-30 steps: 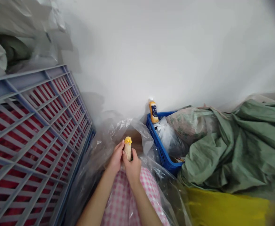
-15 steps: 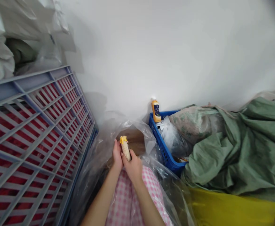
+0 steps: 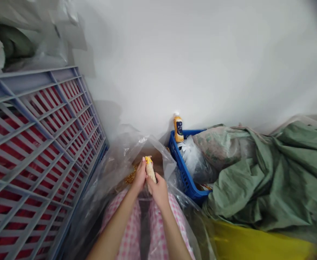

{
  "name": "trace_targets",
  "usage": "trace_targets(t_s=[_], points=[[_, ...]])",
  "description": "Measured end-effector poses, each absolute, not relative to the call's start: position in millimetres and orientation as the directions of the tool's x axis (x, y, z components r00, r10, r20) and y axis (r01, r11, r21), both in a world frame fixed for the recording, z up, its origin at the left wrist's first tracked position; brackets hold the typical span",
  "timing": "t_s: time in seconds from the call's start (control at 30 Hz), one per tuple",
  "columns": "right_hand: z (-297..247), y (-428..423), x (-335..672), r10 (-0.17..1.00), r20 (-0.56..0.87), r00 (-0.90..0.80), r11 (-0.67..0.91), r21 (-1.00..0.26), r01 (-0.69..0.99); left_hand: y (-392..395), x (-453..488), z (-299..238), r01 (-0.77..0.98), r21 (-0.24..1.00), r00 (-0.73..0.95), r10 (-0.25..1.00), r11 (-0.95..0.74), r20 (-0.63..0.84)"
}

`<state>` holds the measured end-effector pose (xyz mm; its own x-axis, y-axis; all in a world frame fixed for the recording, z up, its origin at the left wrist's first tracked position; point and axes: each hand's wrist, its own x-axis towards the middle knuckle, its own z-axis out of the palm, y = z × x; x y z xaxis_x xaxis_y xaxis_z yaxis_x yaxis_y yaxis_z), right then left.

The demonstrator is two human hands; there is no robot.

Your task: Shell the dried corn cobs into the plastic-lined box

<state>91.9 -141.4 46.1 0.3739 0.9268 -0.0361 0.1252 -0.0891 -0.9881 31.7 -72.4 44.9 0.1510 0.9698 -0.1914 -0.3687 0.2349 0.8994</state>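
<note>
Between my two hands is a corn cob (image 3: 151, 172), mostly bare and pale, with some yellow kernels left at its far tip. My left hand (image 3: 140, 176) is closed around the upper left side, its fingertips at the kernels. My right hand (image 3: 158, 189) grips the lower part of the cob. Below and beyond my hands, a clear plastic bag (image 3: 112, 159) stands open around my knees. Loose yellow corn kernels (image 3: 131, 176) lie inside it, partly hidden by my left hand.
A large purple-grey plastic crate (image 3: 47, 141) rises on the left. To the right, a blue basket (image 3: 187, 173) holds bags and an orange bottle (image 3: 178, 129). Green cloth (image 3: 258, 184) lies heaped beside it, with yellow material (image 3: 256, 240) below. A white wall (image 3: 201, 65) stands behind.
My hands and the cob have shifted slightly right, and fewer kernels show at its tip. My knees are now further apart, and the kernels in the bag have come into sight.
</note>
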Motion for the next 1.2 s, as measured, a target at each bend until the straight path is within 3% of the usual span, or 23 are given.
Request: trace_targets(t_s=[0.3, 0.4, 0.77, 0.9, 1.07, 1.13, 1.2], points=[[47.9, -143.3, 91.9, 0.944, -0.143, 0.297, -0.144, -0.989, -0.017, -73.3, 32.9, 44.9, -0.255, 0.942, 0.070, 0.976, 0.217, -0.206], [53.0, -149.4, 86.9, 0.946, -0.127, 0.297, -0.132, -0.991, -0.006, -74.3, 24.0, 49.1, -0.219, 0.970, 0.085, 0.992, 0.109, -0.092], [48.3, -151.3, 73.7, 0.923, -0.047, 0.381, -0.151, -0.957, 0.248, -68.6, 5.1, 60.6, -0.186, 0.963, 0.240, 0.960, 0.195, -0.148], [53.4, -153.0, 69.6, 0.924, -0.048, 0.380, -0.185, -0.925, 0.333, -64.9, -0.3, 61.3, -0.121, 0.971, 0.194, 0.964, 0.204, -0.179], [59.2, -154.3, 65.3, 0.891, -0.113, 0.440, -0.316, -0.850, 0.422, -60.6, -7.1, 66.7, -0.045, 0.974, -0.014, 0.975, 0.220, -0.221], [57.4, -152.8, 64.2, 0.885, -0.098, 0.455, -0.298, -0.870, 0.392, -58.6, -8.3, 64.6, -0.051, 0.973, -0.019, 0.974, 0.226, -0.227], [54.2, -150.1, 64.3, 0.890, -0.068, 0.451, -0.197, -0.950, 0.244, -54.8, -8.6, 58.2, -0.077, 0.977, 0.059, 0.979, 0.200, -0.196]])
